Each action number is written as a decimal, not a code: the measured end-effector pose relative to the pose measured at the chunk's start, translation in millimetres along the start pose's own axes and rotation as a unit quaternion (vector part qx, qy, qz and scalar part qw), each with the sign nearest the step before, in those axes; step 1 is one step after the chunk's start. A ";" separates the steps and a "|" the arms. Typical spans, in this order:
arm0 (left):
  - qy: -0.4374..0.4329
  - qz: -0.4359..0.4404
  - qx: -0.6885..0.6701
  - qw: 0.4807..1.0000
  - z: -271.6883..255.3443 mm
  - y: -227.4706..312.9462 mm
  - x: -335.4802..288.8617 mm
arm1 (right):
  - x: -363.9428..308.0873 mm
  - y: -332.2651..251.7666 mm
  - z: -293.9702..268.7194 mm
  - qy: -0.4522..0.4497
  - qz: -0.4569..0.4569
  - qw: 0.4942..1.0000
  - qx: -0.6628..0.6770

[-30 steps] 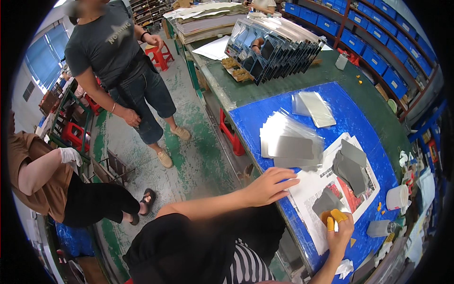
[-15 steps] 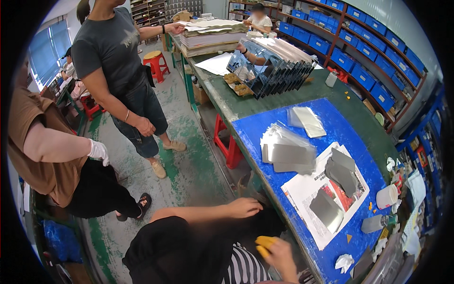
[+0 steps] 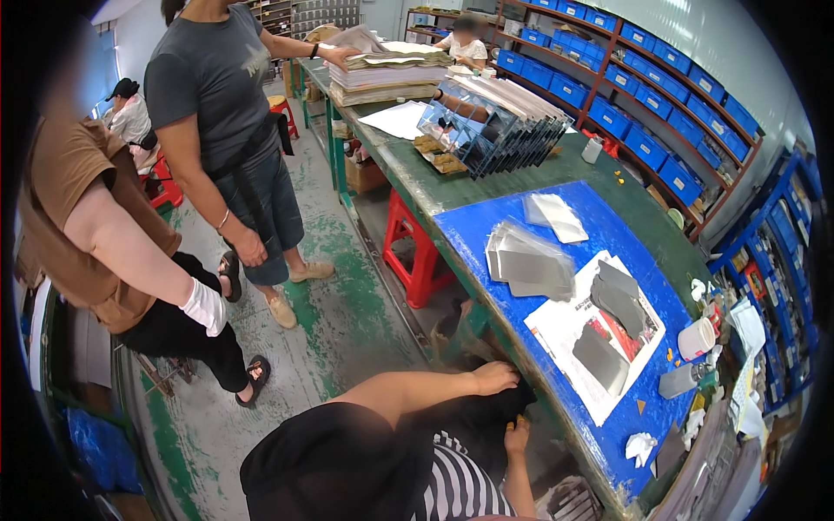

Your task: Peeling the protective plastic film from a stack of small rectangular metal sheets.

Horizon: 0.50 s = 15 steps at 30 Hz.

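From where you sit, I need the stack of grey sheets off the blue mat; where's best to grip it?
Probably the near left edge of the grey sheets: the stack lies flat on the blue mat with that edge toward the bench front. Come from the aisle side; the white paper lies beside its right.

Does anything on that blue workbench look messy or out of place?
Slightly. The stack of grey sheets on the blue mat is fanned out unevenly, and small yellow scraps lie scattered near the white paper. Both hands, left hand and right hand, are below the bench edge.

clear plastic bags (image 3: 532, 260) lie heaped on the blue mat (image 3: 486, 227) — flat, greyish, see-through.
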<state>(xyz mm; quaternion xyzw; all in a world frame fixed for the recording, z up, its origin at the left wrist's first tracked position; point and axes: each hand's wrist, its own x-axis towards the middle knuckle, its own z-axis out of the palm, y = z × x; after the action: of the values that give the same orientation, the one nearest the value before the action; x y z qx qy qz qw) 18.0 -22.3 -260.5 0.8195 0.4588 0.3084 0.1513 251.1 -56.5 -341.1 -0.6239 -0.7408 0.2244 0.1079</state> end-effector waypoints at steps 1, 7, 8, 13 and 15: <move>0.018 -0.006 0.001 1.000 -4.5 3.5 -2.7 | -1.0 -2.0 -1.2 0.000 -0.002 1.000 -0.002; 0.003 0.019 0.015 1.000 -41.6 45.5 -24.6 | 4.9 -20.9 -18.3 0.059 0.017 0.996 -0.060; 0.008 0.018 0.016 1.000 -45.4 49.6 -31.6 | 2.8 -23.8 -23.5 0.060 0.013 0.996 -0.063; 0.009 0.064 0.003 0.998 -72.2 80.2 -52.1 | -3.1 -10.2 -46.0 0.121 -0.001 0.980 -0.158; 0.021 0.075 -0.013 0.997 -75.8 86.8 -56.9 | -8.9 -5.9 -56.6 0.087 0.016 0.987 -0.135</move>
<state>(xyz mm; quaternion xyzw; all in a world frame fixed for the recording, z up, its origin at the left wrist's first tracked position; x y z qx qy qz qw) 4.2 -119.3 -177.4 0.8430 0.3950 0.3416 0.1288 272.6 -54.7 -287.6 -0.6614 -0.7423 0.0688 0.0827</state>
